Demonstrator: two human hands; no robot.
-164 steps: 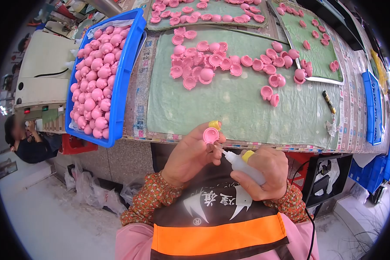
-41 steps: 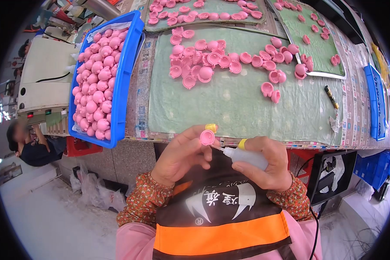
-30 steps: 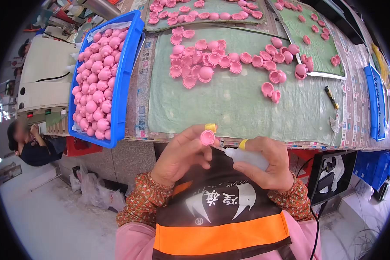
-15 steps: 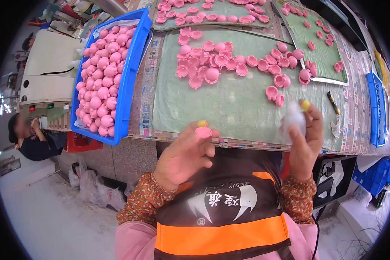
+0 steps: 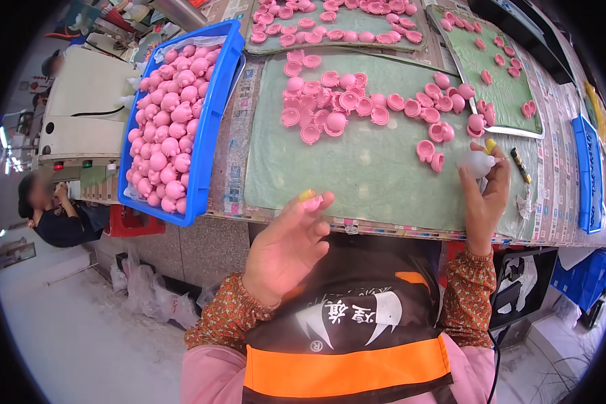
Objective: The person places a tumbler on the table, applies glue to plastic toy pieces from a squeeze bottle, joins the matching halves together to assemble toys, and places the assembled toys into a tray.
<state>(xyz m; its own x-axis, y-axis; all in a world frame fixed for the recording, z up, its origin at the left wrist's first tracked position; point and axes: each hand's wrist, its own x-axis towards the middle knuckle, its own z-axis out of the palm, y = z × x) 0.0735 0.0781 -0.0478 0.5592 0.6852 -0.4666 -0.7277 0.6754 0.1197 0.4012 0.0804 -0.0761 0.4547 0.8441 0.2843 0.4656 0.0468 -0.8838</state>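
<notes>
Your left hand (image 5: 283, 249), at the table's front edge, pinches a small pink piece (image 5: 313, 203) at its fingertips; most of the piece is hidden, remaining fingers loosely curled. Your right hand (image 5: 488, 195) has thumb and fingers closed around a whitish squeeze bottle (image 5: 477, 163), lying on its side in the grip, nozzle to the right, above the right part of the green mat (image 5: 350, 178); fill level cannot be read. The deep blue bin (image 5: 209, 128) on the left is lined with pale plastic and heaped with whole pink balls (image 5: 165, 138), nearly to the rim. On your mat, pink half shells (image 5: 349, 101) lie in a crowded cluster, trailing off to the right, some open side up. A metal-rimmed tray (image 5: 477, 75) at right rear carries scattered shells; the far board (image 5: 357, 20) carries many more. Contents of the narrow blue tray (image 5: 580, 155) at the right edge cannot be made out.
</notes>
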